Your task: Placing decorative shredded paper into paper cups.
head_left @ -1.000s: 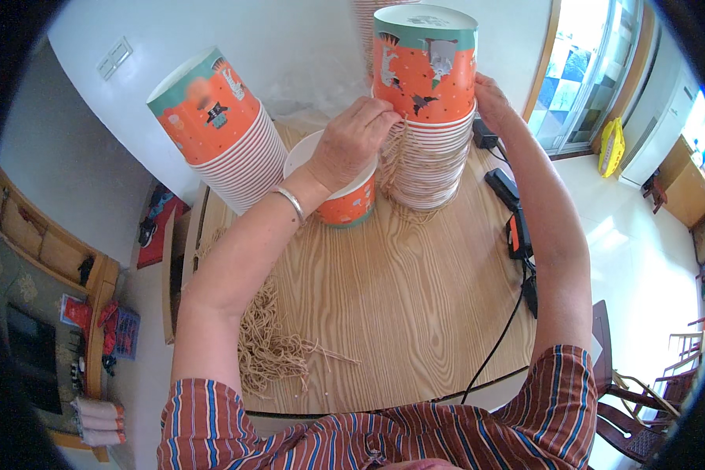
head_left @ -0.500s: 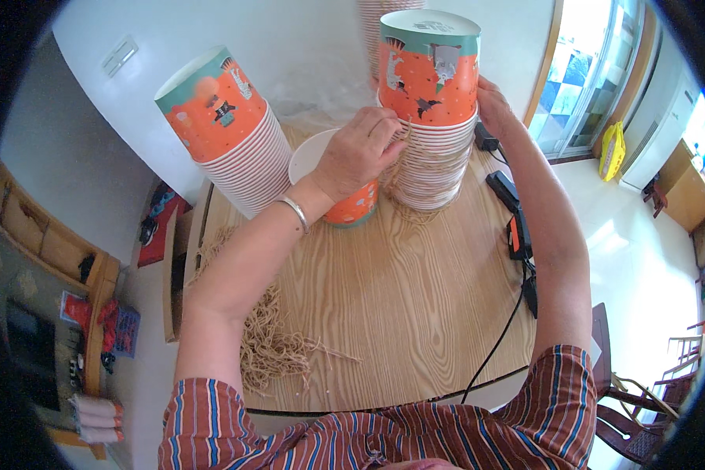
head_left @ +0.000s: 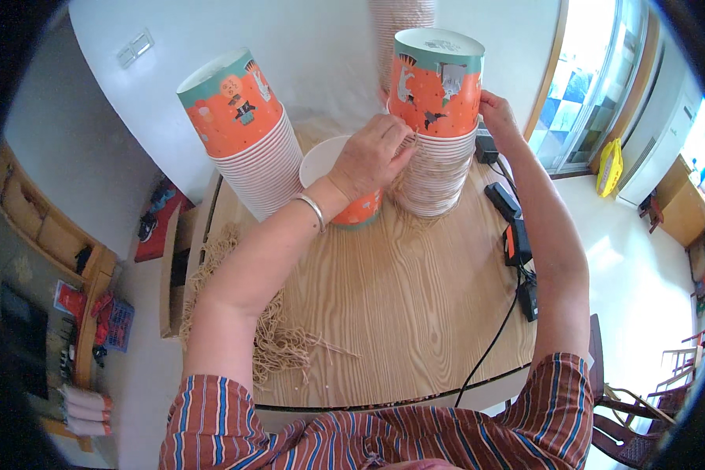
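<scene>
An upside-down stack of orange paper buckets with green bands stands at the far side of the table. Tan cords hang around its white rims. My left hand, a bangle on its wrist, pinches some of these cords at the stack's near left side. My right hand curls around the stack's far right side; most of its fingers are hidden behind it. Partly under my left hand stands a single paper bucket, its white inside facing up. A second upside-down bucket stack leans at the left.
A tangled heap of tan cords lies by my left forearm on the wooden table. Black power adapters and a cable line the right edge. Another bucket stack stands at the back, beside clear plastic wrapping. A cardboard box adjoins the table's left side.
The view has shifted slightly, so the stacks appear lower. My left hand stays pinched on the cords beside the stack, and my right hand keeps its place around it.
</scene>
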`<state>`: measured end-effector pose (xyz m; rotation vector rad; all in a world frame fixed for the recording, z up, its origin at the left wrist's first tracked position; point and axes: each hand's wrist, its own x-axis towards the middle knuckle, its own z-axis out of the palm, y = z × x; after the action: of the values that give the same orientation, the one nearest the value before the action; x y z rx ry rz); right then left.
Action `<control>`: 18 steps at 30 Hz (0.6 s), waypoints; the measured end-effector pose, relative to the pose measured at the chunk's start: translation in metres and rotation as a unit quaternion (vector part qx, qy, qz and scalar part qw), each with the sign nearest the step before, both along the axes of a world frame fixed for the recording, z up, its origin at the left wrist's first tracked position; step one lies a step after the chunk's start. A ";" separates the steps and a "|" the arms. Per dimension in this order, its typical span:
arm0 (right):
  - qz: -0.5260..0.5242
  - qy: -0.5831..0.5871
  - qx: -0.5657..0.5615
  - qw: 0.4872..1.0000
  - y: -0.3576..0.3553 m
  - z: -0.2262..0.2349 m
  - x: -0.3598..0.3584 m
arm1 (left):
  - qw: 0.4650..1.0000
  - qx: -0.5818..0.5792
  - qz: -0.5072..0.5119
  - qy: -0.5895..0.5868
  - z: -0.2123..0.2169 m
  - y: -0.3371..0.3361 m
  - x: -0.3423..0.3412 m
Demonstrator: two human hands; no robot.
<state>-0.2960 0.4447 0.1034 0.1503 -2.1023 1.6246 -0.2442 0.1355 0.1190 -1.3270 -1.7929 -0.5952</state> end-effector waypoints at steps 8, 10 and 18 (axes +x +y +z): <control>0.097 -0.013 0.101 0.990 0.023 0.009 -0.006 | 0.998 -0.013 -0.001 -0.057 0.004 0.003 0.007; 0.073 -0.026 0.100 0.992 0.012 0.013 -0.005 | 0.996 -0.007 0.002 -0.090 0.007 -0.003 0.009; -0.082 0.063 0.126 0.987 0.011 0.018 0.042 | 0.957 -0.112 0.144 -0.225 -0.019 -0.061 0.023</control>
<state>-0.2538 0.4554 0.1212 0.1548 -2.1532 1.2198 -0.2208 0.0747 0.1004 -1.0966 -2.4365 -0.5742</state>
